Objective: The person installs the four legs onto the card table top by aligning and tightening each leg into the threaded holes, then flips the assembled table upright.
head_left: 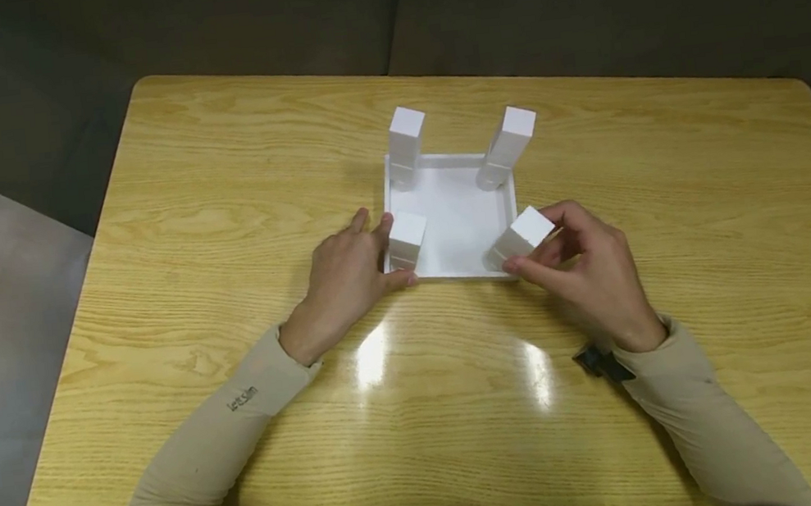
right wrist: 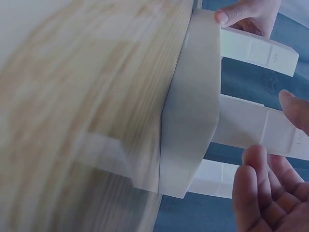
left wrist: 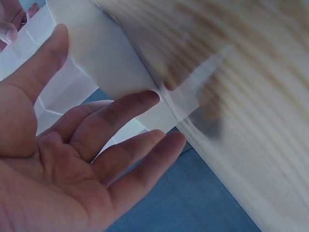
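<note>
A white, square, shallow-rimmed panel [head_left: 457,219] lies on the table with a white square leg standing at each corner, like a small upturned table. My right hand [head_left: 593,270] pinches the near right leg [head_left: 531,227] between thumb and fingers; that leg tilts to the right in the head view. At the near left leg [head_left: 406,230], my left hand [head_left: 348,269] rests against the panel's corner, fingers extended and thumb along the front edge. The left wrist view shows its fingers [left wrist: 137,101] spread beside the white rim. Faint markings show on the legs in the right wrist view.
The far left leg [head_left: 407,141] and far right leg [head_left: 510,136] stand at the panel's back corners. Underneath is a wood-grain table [head_left: 235,180] with rounded corners. A dark partition [head_left: 536,8] stands behind its far edge.
</note>
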`<act>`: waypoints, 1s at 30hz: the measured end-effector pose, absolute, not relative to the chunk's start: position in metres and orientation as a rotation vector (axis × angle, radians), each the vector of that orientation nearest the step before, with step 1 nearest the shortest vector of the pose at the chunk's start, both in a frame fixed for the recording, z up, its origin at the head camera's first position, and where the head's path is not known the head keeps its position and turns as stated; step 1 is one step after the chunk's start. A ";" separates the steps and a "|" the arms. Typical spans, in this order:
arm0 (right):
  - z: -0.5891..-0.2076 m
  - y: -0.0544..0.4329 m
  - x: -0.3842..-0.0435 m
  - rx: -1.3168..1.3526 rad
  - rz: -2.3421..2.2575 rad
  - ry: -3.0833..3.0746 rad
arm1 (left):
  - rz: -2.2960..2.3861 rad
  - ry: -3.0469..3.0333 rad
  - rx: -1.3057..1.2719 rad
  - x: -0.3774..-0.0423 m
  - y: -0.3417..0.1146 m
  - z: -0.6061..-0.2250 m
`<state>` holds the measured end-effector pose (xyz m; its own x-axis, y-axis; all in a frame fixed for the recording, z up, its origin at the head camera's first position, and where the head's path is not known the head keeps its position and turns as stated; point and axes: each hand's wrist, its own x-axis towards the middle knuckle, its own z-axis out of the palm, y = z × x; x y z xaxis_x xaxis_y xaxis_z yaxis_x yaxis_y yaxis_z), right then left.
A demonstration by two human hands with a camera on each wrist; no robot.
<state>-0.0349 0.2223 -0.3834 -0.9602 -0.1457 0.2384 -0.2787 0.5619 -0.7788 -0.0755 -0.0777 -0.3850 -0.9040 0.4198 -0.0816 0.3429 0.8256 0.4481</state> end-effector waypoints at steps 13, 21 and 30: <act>-0.383 0.221 -0.038 0.402 1.345 -2.655 | 0.636 2.841 0.623 -0.077 -0.078 -0.386; -0.383 0.223 -0.037 0.400 1.378 -2.652 | 0.638 2.829 0.601 -0.076 -0.078 -0.385; -0.383 0.222 -0.035 0.322 1.393 -2.629 | 0.648 2.827 0.605 -0.074 -0.078 -0.384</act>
<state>-0.0347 0.2218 -0.3828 -0.9659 -0.1191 0.2299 -0.2571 0.5460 -0.7973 -0.0744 -0.0784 -0.3835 -0.9013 0.4255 -0.0810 0.3478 0.8225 0.4501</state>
